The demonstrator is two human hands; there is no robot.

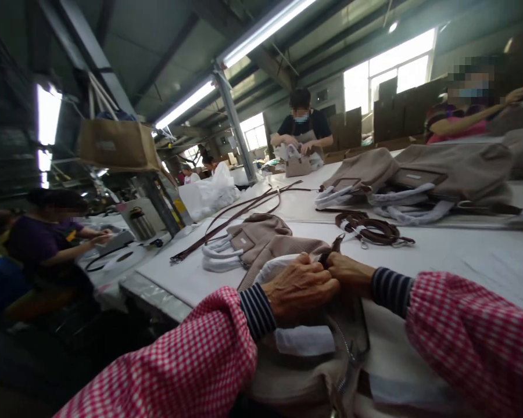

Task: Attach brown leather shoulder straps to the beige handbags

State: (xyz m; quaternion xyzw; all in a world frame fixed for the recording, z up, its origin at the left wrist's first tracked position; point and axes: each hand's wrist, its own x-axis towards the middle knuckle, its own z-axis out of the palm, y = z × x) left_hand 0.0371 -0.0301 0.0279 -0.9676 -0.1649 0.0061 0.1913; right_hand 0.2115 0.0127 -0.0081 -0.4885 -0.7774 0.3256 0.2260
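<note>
A beige fabric bag (296,371) with an open metal zipper (346,354) lies right in front of me at the table's near edge. White wrapping covers its handle. My left hand (303,287) is closed at the bag's upper edge, fingers bent around dark trim there. Touching it, my right hand (348,273) is closed on the same dark brown trim. The fingertips of both hands meet, and the exact piece between them is hidden. Just beyond lies another beige bag (261,238) with wrapped white handles (220,255).
Long brown straps (244,206) stretch across the white table (475,255). A coiled strap bundle (368,227) lies beyond my right hand. More beige bags (457,168) are piled at the right. People work across the table and at the left; a metal post (235,122) stands behind.
</note>
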